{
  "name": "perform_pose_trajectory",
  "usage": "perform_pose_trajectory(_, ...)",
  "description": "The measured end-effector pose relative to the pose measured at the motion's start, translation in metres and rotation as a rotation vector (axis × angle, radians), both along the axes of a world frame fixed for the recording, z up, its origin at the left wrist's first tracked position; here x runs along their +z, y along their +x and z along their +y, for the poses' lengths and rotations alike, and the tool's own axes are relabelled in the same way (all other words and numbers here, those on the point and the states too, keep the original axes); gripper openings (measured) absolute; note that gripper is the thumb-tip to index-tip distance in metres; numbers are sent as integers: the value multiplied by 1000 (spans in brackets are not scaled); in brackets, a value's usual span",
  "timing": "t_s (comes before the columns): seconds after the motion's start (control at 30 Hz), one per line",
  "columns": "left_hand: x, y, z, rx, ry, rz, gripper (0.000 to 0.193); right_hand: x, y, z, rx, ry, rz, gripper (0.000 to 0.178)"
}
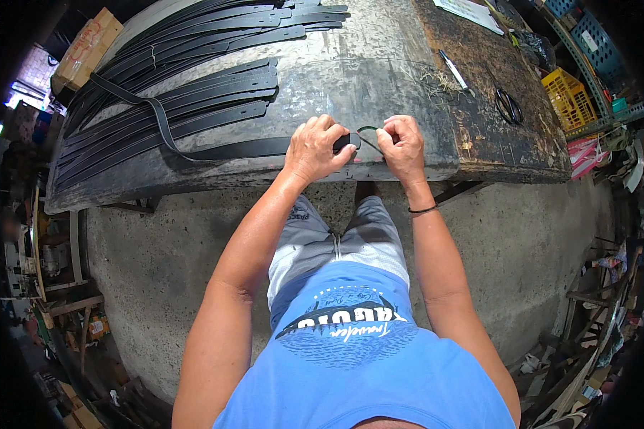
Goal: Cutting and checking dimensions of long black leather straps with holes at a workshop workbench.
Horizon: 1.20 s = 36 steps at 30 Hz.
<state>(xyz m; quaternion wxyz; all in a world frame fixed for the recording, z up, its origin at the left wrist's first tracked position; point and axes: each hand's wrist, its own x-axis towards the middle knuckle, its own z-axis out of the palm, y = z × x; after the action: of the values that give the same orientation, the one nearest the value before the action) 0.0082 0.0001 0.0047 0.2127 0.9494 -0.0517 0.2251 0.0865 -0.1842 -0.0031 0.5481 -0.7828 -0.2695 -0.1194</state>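
At the table's near edge, my left hand (pixel 316 150) is closed around the end of a long black strap (pixel 250 149), which looks like a leather belt blank. The strap runs left along the tabletop, then bends up and over other straps. My right hand (pixel 403 150), just to the right, pinches a thin dark strip (pixel 371 146) between thumb and finger. This strip curves in a small loop toward the strap's end; whether it is joined to it cannot be seen. Behind and left of my left hand lies a row of black straps (pixel 222 86) with holed ends.
A larger pile of black straps (pixel 243 28) covers the far left of the worn table (pixel 379 71). Toward the right lie a slim white tool (pixel 453 69), thread scraps (pixel 440 80) and black-handled scissors (pixel 509 106). A cardboard box (pixel 86 48) sits far left; a yellow crate (pixel 569 99) stands right.
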Motion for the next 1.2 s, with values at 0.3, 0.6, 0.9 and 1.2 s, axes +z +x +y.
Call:
perform_pose_trajectory(0.3,-5,3,0,4,-7,-8,28,1,1,-1,10,-18,-6,10)
perform_pose_trajectory(0.6,0,4,10,10,-9,-48,27,5,4,11,52,20,-43,9)
perform_pose_trajectory(0.9,-2,-9,-9,-25,-44,-62,28,-5,-4,-8,77,0,-159,9)
perform_pose_trajectory(1.2,9,-5,4,-21,162,-95,32,-20,21,6,-12,340,221,10)
